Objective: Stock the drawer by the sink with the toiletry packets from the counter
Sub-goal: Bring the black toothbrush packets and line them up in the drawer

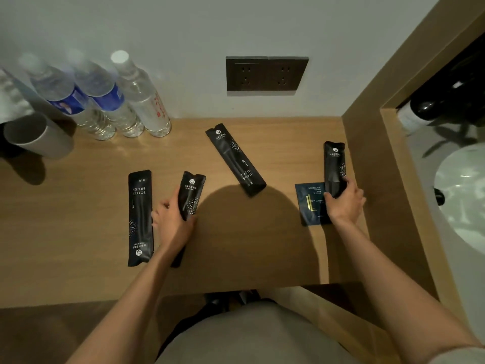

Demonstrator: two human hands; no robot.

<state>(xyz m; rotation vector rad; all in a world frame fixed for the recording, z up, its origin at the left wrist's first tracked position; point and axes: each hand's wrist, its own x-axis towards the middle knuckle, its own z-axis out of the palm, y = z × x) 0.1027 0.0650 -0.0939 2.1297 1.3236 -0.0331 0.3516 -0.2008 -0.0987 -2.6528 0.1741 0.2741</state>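
Left hand (pixel 173 219) grips short black packet (pixel 191 195) low; right hand (pixel 343 202) grips twin packet (pixel 334 164). Likely light, limp, slick: pinch mid-body.

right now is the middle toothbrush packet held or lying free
Lying free: the middle toothbrush packet lies flat on the counter; neither the left hand nor the right hand touches it.

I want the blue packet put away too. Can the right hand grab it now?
Probably not yet: the right hand holds a black packet, though the blue packet lies close by it.
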